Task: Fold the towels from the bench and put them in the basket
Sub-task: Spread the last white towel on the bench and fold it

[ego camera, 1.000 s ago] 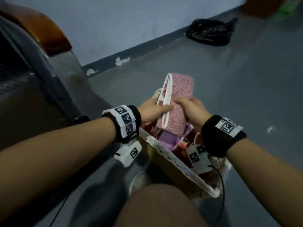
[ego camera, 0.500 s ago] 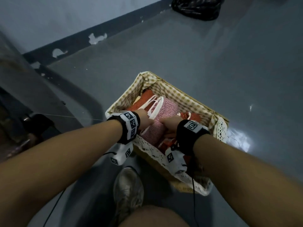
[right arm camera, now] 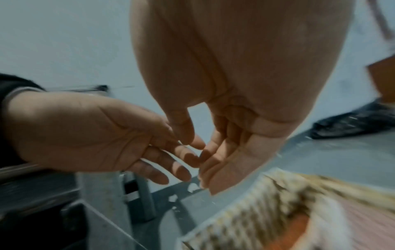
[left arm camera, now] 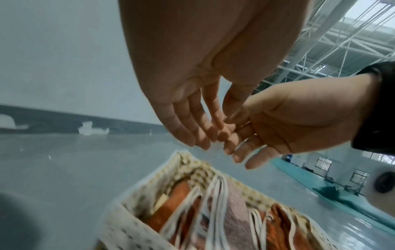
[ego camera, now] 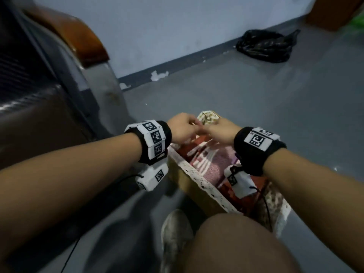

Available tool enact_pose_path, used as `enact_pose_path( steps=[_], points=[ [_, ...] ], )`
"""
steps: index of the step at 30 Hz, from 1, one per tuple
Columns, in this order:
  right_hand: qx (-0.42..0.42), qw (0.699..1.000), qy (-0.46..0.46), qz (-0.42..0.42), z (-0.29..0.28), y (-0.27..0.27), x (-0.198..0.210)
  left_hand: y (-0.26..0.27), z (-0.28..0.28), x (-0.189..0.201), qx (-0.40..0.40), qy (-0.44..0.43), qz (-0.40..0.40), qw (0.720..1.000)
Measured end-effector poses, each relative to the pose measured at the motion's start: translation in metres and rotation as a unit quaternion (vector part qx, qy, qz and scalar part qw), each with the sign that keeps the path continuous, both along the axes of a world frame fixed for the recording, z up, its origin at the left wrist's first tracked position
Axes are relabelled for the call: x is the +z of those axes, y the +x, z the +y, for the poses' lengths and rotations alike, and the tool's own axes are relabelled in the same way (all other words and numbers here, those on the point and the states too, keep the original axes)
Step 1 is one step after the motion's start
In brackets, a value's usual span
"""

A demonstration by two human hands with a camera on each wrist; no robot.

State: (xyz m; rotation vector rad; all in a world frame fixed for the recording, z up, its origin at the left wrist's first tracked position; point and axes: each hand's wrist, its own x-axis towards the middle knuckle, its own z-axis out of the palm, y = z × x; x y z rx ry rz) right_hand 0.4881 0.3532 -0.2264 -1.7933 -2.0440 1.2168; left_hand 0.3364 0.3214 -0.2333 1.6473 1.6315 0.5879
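Note:
The wicker basket with its checked lining and lace rim stands on the floor under my hands. Inside it a folded pink towel with white edging lies among red and orange folded towels. My left hand and right hand hover just above the basket's far end, fingertips touching each other. The left wrist view shows my left hand with straight fingers and my right hand relaxed, both empty, over the basket and the pink towel. In the right wrist view both palms are bare.
The dark bench with a brown wooden armrest stands close on the left. A black plastic bag lies by the wall at the back right. My shoe and knee are just in front of the basket on grey floor.
Both hands let go of the pink towel, which now lies in the basket, and rose above it with fingers straightened. My head view tilted back up toward the bench and wall.

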Motion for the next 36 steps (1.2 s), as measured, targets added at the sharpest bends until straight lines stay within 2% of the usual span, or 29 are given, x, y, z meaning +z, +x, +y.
enact_pose_path(
  steps=[5, 8, 14, 19, 26, 30, 33, 36],
  points=[
    [0.16, 0.985, 0.053, 0.029, -0.029, -0.104, 0.049, -0.101, -0.06, 0.054, 0.077, 0.098, 0.095, 0.988],
    [0.265, 0.963, 0.04, 0.024, -0.055, -0.176, 0.066, -0.172, -0.11, 0.064, 0.122, 0.105, 0.158, 0.974],
    [0.427, 0.903, 0.035, 0.024, -0.13, -0.334, 0.066, -0.304, -0.231, 0.052, 0.246, 0.021, 0.245, 0.938],
    [0.533, 0.844, 0.054, 0.033, -0.217, -0.436, 0.054, -0.381, -0.332, 0.025, 0.352, -0.045, 0.279, 0.892],
    [0.619, 0.775, 0.122, -0.024, -0.286, -0.487, 0.013, -0.445, -0.43, -0.029, 0.429, -0.181, 0.332, 0.82],
    [0.618, 0.772, 0.144, -0.037, -0.293, -0.495, -0.006, -0.462, -0.446, -0.049, 0.432, -0.229, 0.318, 0.812],
    [0.617, 0.77, 0.151, -0.054, -0.291, -0.495, -0.017, -0.463, -0.443, -0.058, 0.439, -0.214, 0.324, 0.81],
    [0.604, 0.779, 0.157, -0.054, -0.285, -0.497, -0.023, -0.464, -0.442, -0.056, 0.473, -0.182, 0.35, 0.788]
  ],
)
